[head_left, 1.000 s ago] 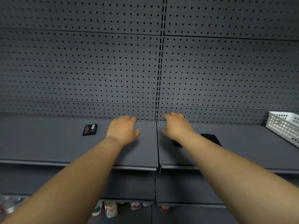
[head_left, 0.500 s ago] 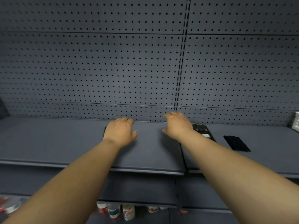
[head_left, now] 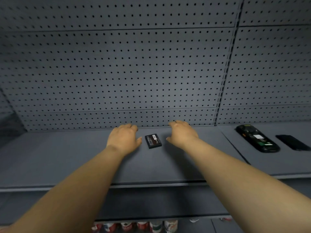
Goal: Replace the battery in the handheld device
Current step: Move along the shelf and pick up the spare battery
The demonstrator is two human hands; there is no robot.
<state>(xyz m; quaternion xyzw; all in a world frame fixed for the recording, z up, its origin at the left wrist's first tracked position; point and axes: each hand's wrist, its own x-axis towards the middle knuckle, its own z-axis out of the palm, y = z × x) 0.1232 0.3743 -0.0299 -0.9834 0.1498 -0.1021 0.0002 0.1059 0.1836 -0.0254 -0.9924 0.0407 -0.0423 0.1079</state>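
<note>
Lying flat on the grey shelf point(head_left: 67, 158), the battery point(head_left: 153, 141) sits between the left hand point(head_left: 123, 138) and the right hand point(head_left: 182, 133), both empty with fingers loosely curled, palms down. Farther right rests the handheld device point(head_left: 257, 138) (back side up, compartment exposed), with its black cover point(head_left: 293, 142) just beside it.
</note>
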